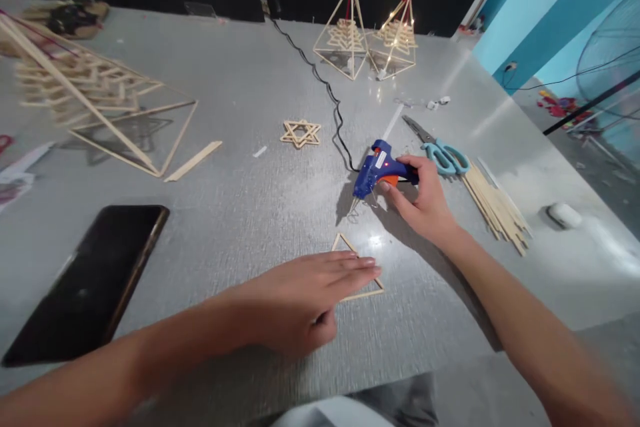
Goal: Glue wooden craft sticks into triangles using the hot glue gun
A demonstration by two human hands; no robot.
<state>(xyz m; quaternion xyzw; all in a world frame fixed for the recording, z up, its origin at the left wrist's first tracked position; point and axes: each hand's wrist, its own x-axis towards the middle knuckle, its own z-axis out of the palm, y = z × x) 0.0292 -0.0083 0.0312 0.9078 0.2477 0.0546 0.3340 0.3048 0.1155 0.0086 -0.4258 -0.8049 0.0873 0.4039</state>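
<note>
My right hand (425, 203) grips the handle of a blue hot glue gun (370, 170) with an orange trigger. A clear glue stick (394, 121) sticks out of its back end, and its nozzle points down toward the table. Below it, a small triangle of thin wooden sticks (364, 295) lies flat. My left hand (313, 287) rests over the triangle's left part, fingers stretched out and touching its right side. That hand hides part of the triangle. A wooden six-pointed star (301, 134) lies farther back.
Light-blue-handled scissors (445, 155) and a bundle of wooden sticks (495, 207) lie right of the glue gun. A black phone (87, 283) is at left, near a large stick frame (115, 113). Two pyramid lanterns (352, 47) stand at the back. The black cord (327, 87) crosses the table.
</note>
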